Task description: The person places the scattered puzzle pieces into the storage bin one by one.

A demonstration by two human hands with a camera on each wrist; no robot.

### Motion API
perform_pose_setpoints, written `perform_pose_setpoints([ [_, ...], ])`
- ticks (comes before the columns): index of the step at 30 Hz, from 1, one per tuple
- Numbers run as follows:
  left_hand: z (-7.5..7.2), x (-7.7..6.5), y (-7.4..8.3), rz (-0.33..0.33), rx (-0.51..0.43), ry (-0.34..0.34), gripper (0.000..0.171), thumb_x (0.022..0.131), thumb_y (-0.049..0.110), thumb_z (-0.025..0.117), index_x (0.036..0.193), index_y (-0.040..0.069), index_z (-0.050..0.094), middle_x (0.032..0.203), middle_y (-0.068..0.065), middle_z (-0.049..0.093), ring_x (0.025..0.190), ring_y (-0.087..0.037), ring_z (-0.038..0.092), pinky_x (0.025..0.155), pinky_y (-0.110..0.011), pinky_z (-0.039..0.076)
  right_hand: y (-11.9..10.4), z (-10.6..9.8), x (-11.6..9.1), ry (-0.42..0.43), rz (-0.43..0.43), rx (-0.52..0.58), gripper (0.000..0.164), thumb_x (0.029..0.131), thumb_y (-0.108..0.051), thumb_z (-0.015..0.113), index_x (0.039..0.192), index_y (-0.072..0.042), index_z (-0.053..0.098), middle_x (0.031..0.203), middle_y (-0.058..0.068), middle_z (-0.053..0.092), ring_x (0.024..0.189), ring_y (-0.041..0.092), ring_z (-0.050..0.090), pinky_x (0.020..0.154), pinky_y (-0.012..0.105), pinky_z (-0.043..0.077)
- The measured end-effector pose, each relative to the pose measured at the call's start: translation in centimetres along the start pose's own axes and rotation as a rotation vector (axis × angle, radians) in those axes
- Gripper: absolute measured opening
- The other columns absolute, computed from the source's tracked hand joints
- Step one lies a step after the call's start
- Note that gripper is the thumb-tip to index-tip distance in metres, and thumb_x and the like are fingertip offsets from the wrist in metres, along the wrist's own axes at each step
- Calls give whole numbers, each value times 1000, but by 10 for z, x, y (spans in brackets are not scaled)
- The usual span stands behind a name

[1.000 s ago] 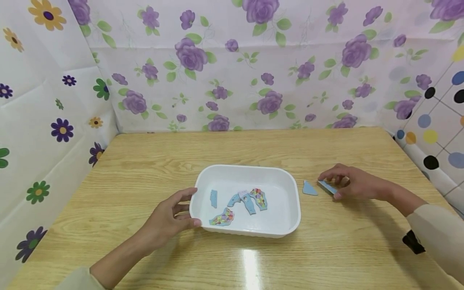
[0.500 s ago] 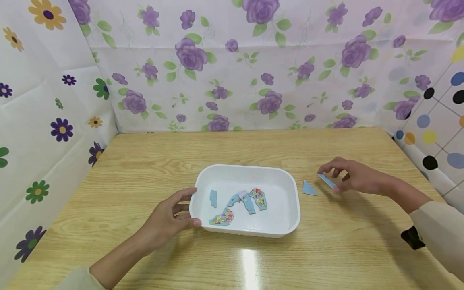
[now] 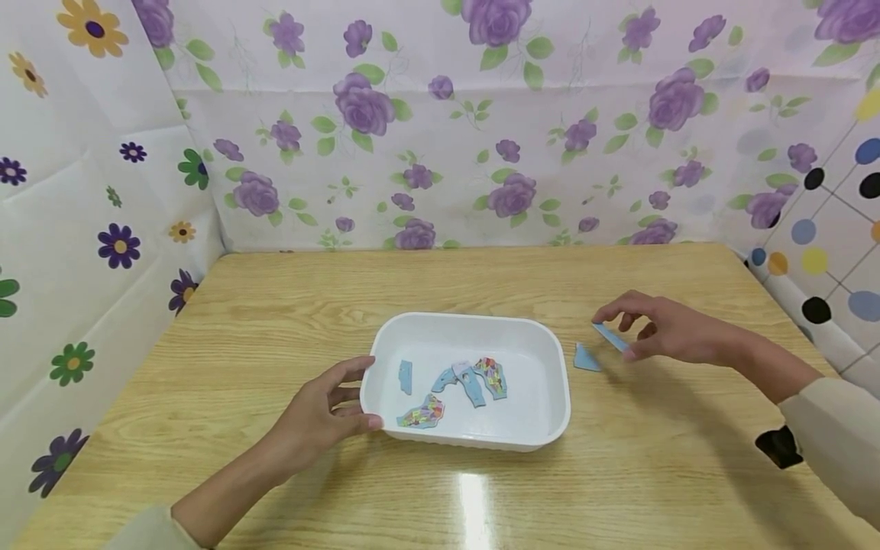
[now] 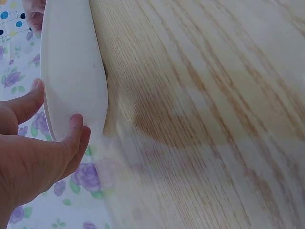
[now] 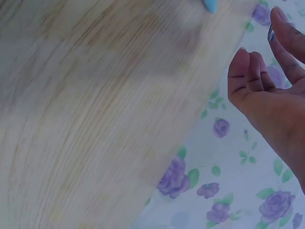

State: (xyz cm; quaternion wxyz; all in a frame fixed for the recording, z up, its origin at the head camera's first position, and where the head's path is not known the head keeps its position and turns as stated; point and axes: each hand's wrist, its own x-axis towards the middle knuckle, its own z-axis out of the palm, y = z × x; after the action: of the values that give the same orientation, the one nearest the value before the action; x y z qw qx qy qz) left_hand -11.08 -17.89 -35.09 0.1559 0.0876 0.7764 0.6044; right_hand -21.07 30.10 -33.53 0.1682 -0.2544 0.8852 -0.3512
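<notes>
A white plastic tub (image 3: 529,397) stands mid-table in the head view, with several cut-out puzzle pieces inside. Two bear a multicoloured print, such as this piece (image 3: 422,413); others are light blue, like the narrow strip (image 3: 406,377). My left hand (image 3: 318,416) holds the tub's left end, thumb at the front corner and fingers along the side. Right of the tub, my right hand (image 3: 660,330) pinches a flat light-blue puzzle piece (image 3: 609,337) between thumb and fingers, raised over the table. Below it and nearer the tub lies a triangular light-blue piece (image 3: 586,357).
The wooden table (image 3: 296,298) ends at a flower-patterned sheet (image 3: 440,176) at the back. Patterned sheets also flank it left and right. A small black item (image 3: 779,447) shows beside the right sleeve.
My right hand has lifted the light-blue piece off the table and moved slightly left, toward the tub. The left hand, the tub and the pieces inside it stay put.
</notes>
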Motion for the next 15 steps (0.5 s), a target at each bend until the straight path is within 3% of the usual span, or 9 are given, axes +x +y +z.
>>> perform_pose_setpoints([
  [4, 0, 0, 0, 1, -1, 0, 80, 80, 10, 78, 147, 5, 33, 143, -22, 39, 123, -39, 50, 89, -27, 57, -14, 2, 3, -7, -21, 16, 47, 87, -17, 73, 130, -22, 56, 130, 3, 47, 112, 31, 45, 80, 33, 53],
  [9, 0, 0, 0, 2, -3, -1, 80, 80, 9, 78, 147, 4, 33, 143, -22, 39, 122, -40, 51, 89, -28, 57, -27, 4, 8, -23, -49, 10, 47, 86, -23, 74, 130, -22, 56, 129, 0, 47, 111, 28, 45, 82, 34, 53],
  [15, 0, 1, -1, 4, 4, 2, 80, 80, 9, 78, 146, 5, 34, 143, -21, 39, 123, -39, 51, 89, -27, 57, -38, 8, 13, -59, -52, 62, 48, 87, -17, 72, 132, -19, 54, 131, 4, 45, 116, 32, 45, 85, 34, 55],
])
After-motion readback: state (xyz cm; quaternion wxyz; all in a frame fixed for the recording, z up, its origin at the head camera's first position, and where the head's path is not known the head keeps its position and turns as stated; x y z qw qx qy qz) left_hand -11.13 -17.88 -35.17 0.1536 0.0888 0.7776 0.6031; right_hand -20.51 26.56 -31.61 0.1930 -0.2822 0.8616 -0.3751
